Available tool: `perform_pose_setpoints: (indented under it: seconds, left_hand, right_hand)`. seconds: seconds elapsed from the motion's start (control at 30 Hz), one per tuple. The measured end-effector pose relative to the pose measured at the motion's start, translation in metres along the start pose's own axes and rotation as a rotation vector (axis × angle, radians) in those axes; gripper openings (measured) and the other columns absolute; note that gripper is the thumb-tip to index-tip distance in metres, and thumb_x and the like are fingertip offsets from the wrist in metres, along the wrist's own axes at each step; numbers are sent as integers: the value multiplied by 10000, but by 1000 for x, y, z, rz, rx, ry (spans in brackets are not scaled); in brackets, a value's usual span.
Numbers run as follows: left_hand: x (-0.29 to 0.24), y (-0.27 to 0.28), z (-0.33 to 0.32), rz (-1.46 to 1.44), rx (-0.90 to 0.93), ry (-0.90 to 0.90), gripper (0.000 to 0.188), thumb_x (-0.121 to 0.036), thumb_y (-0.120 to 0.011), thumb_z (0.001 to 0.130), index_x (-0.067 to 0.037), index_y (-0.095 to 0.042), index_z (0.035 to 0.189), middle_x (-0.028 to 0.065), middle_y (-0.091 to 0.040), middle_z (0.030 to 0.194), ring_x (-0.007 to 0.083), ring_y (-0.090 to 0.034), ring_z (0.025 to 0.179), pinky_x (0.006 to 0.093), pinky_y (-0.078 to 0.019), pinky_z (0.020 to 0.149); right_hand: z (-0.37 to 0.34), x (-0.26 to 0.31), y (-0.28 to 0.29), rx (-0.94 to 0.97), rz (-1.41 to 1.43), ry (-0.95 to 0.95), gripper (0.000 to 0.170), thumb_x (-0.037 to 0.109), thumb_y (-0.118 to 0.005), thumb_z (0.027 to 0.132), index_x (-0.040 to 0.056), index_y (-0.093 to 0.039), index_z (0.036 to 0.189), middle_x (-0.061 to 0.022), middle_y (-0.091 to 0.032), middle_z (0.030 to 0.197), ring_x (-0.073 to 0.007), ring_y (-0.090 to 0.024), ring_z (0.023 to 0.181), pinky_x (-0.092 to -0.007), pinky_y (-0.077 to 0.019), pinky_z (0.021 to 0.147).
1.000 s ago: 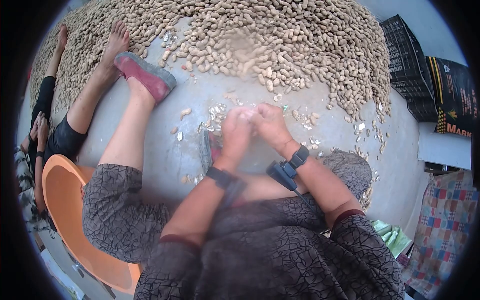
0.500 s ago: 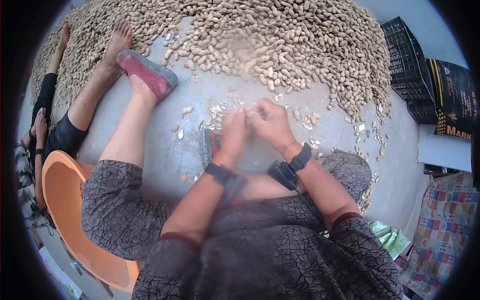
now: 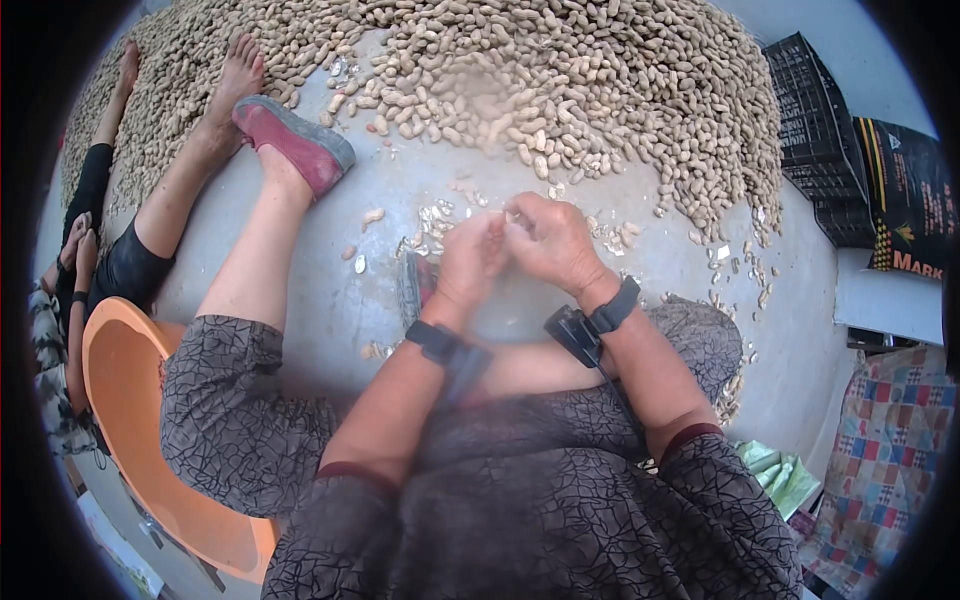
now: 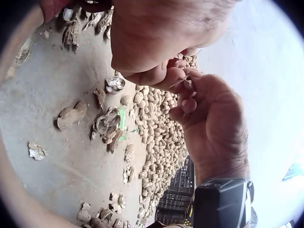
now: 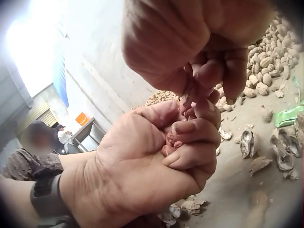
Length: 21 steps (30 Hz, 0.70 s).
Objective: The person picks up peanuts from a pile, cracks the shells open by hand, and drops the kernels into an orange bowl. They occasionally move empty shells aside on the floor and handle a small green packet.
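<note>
- Head: L hand [image 3: 472, 258] & R hand [image 3: 556, 245] close tog. above floor [image 3: 340, 215], fingers curled in; peanut pile [image 3: 610, 90] along floor's far edge.
- L wrist: R fingers pinch small peanut bit [image 4: 188, 84] betw. hands; shells [image 4: 107, 124] on floor.
- R wrist: L fingers clamped on reddish kernels [image 5: 171, 139], just beside same bit.

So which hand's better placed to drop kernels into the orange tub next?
Left, I'd say. The left hand holds reddish kernels in its curled fingers, and the orange tub is on that side. The right hand is farther from it and would likely have to cross the left arm.
</note>
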<state>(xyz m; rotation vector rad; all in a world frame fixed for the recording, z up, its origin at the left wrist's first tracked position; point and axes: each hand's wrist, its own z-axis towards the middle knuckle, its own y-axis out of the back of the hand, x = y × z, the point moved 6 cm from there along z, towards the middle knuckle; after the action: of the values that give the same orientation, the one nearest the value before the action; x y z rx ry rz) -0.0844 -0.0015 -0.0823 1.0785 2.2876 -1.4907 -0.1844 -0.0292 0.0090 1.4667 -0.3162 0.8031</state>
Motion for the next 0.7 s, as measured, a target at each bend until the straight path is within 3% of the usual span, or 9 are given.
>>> perform_pose_setpoints:
  seconds: [0.17,0.23,0.33,0.37,0.43,0.5,0.57,0.63,0.7]
  left_hand:
    - [-4,3,1,94,-41,-24,219,-240,-482,910,-43,-562,857,27,-564,698,73,-466,510,184,-301,400]
    - [-4,7,1,83,-121,-1,231,-254,-485,916,-47,-556,840,29,-568,704,71,-468,511,182,-298,396]
    - [-4,16,4,-24,-191,-22,231,-253,-496,915,-55,-540,806,35,-569,714,69,-468,513,179,-302,395]
    - [-3,17,5,-20,-176,-21,207,-224,-491,915,-42,-549,836,37,-569,721,67,-469,519,175,-307,399]
    - [-1,19,7,-21,-163,-24,187,-195,-487,914,-29,-559,866,39,-568,729,66,-471,525,172,-312,403]
    - [0,16,7,26,-73,-23,138,-128,-523,866,-42,-616,923,3,-592,743,54,-512,601,174,-351,497]
    - [1,13,7,37,-88,0,166,-112,-488,890,-11,-590,973,22,-581,751,58,-496,575,166,-331,454]
    - [3,16,8,48,-106,21,195,-96,-452,914,20,-564,1024,41,-570,759,61,-480,549,158,-310,411]
    - [6,16,9,57,17,31,193,-120,-535,874,-41,-622,1028,-12,-607,825,41,-549,708,152,-420,600]
  right_hand:
    - [2,-12,1,99,231,-104,207,198,-613,792,19,-627,894,-50,-602,617,-129,-584,598,-272,-465,556]
    - [2,-24,-10,351,318,-175,234,217,-626,792,8,-632,898,-25,-603,638,-103,-574,635,-279,-458,573]
    - [3,-29,-1,517,100,-233,254,223,-635,782,1,-633,905,-52,-621,667,-116,-578,629,-283,-458,590]
    - [6,-34,-2,516,97,-233,254,223,-635,782,1,-633,905,-52,-621,667,-116,-578,629,-283,-458,590]
    - [19,-56,13,120,-76,-297,213,259,-585,746,64,-654,798,-151,-632,745,-322,-610,708,-403,-472,643]
    - [26,-66,11,38,-148,-253,203,235,-612,754,58,-644,849,-149,-639,740,-304,-619,700,-385,-479,652]
    - [34,-72,9,-48,-218,-207,210,211,-640,762,52,-635,899,-147,-646,736,-285,-627,691,-366,-485,661]
    - [40,-76,0,-21,-359,-190,189,203,-642,757,74,-622,894,-165,-633,759,-336,-615,751,-413,-478,679]
    - [41,-82,-7,-15,-420,-187,198,201,-646,750,75,-614,898,-167,-624,766,-336,-613,758,-418,-478,679]
